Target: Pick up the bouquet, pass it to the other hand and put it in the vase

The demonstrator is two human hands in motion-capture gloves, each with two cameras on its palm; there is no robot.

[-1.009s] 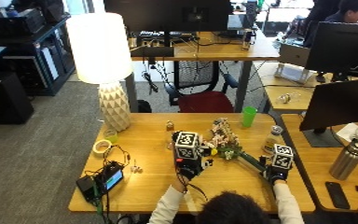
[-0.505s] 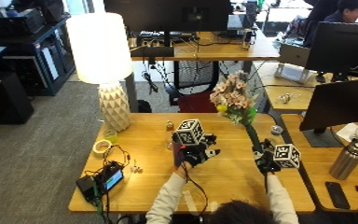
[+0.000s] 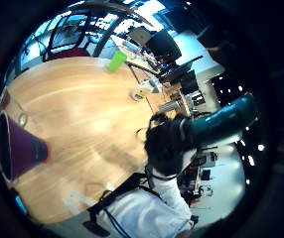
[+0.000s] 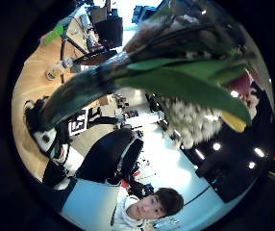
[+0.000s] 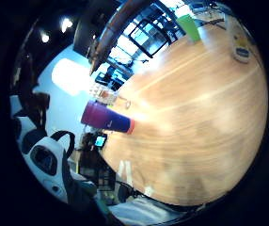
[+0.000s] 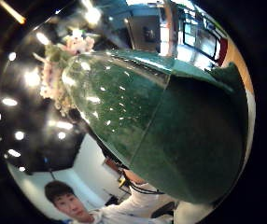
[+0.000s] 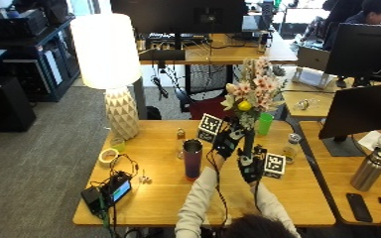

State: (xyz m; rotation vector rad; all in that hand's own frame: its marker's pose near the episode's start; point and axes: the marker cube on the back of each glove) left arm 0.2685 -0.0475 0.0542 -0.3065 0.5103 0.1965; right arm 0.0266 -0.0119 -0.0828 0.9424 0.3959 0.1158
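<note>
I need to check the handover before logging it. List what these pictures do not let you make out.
- Which hand grips the bouquet: in the outside view the left hand and right hand crowd its stem, fingers too small to read.
- Stem's lower end: hidden behind both hands.
- Inside of the vase: the outside view sees it from the side.
- Right thumb side palm view: the green wrap fills it, hiding the table.

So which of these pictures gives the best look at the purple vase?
The outside view: the whole vase stands upright on the table, left of the raised bouquet. Both little finger side palm views show it too, one only partly. The thumb side views show only the bouquet.
</note>
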